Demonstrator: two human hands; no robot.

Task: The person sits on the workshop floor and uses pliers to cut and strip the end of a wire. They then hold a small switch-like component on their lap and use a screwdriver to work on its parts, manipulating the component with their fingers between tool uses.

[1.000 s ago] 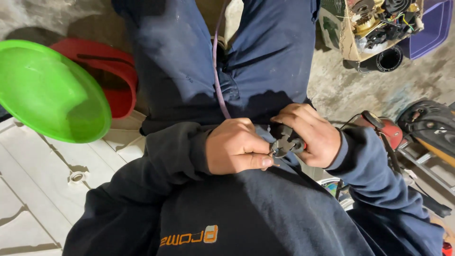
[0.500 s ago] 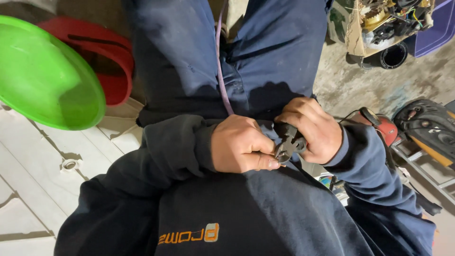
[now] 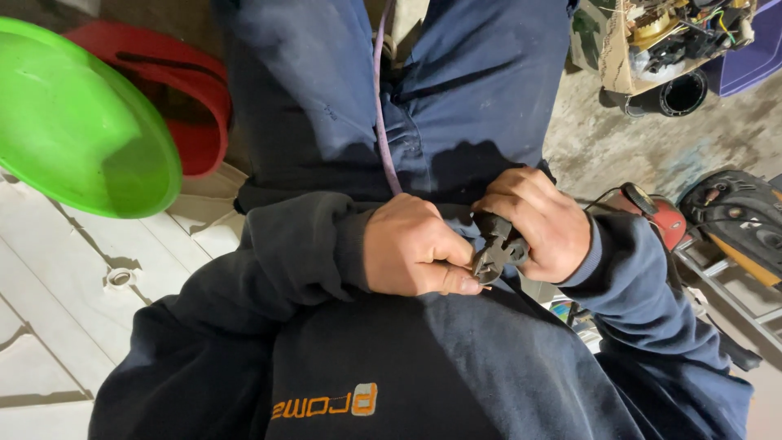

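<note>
Head view, only view avail.: person seated, camera looking down over dark sweatshirt and blue trousers. Left hand [image 3: 419, 248] is curled into a loose fist, thumb pressed along the near edge of a small dark metal part [image 3: 497, 251]; fingers closed narrow on it. Right hand [image 3: 538, 222] wraps over the same part from the far side, fingers bent tight round it, so both hands grip one item, held just above the lap and close to the body. Part is mostly covered by fingers; exact shape and any fastener cannot be told (looks like a small bracket or clip w/ toothed edge). A thin purple cord [image 3: 384, 122] runs down the trousers toward the hands; whether it joins the part is hidden. Surroundings: green plastic bowl [image 3: 77, 122] and red basin [image 3: 175, 90] lie well apart to the person's left, on or by a white panel [image 3: 73, 293]; red power tool [image 3: 652, 216] sits near the right forearm; box of wiring scrap [image 3: 660, 37] farther off. Judgement re good handling: keep left thumb as the steady anchor, let right hand do the turning or prying, keep fingertips off the toothed edge, and work over the lap so a dropped piece stays w/in reach.
</note>
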